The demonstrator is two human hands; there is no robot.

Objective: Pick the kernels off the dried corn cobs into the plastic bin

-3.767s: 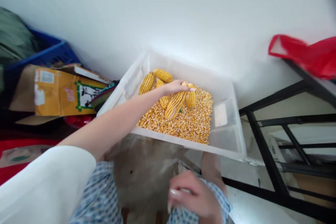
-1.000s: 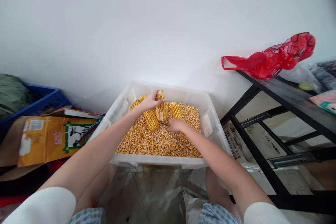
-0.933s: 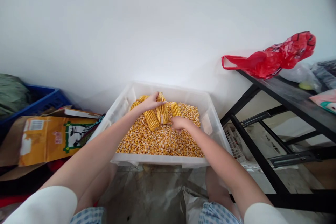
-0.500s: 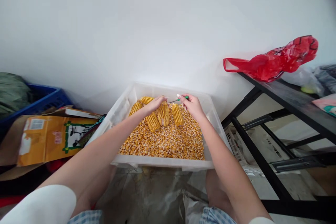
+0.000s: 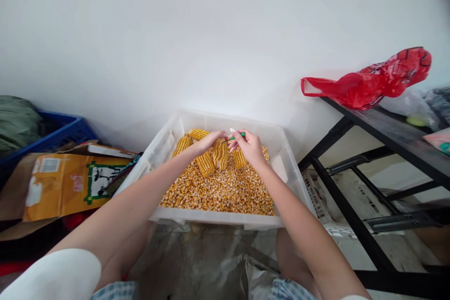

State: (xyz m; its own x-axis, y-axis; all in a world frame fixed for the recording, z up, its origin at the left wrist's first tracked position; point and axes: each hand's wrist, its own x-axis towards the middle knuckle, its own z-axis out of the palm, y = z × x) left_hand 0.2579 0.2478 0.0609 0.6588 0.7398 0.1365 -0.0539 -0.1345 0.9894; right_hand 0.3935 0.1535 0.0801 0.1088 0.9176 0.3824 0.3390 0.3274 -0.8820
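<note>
My left hand [image 5: 212, 141] is closed around the upper end of a corn cob [image 5: 221, 156] that has some kernel rows missing. Closed on the green handle of a thin-shafted screwdriver [image 5: 239, 136], my right hand [image 5: 251, 148] is close beside it. The metal shaft points left and reaches the top of the held cob; its tip is hard to make out. Other whole cobs, one [image 5: 204, 164] left of the held cob and one [image 5: 239, 159] to its right, lie on loose corn kernels [image 5: 218, 194]. A translucent white plastic bin [image 5: 294, 168] holds all of it.
A black metal-framed table [image 5: 393, 136] stands at the right with a red plastic bag [image 5: 369, 85] on top. At the left are an orange cardboard box [image 5: 70, 185] and a blue crate [image 5: 66, 129]. A white wall [image 5: 225, 37] rises behind the bin.
My right hand has moved left and slightly down, bringing the screwdriver's shaft to the top of the held cob. My left hand stays on the cob, nearly in place.
</note>
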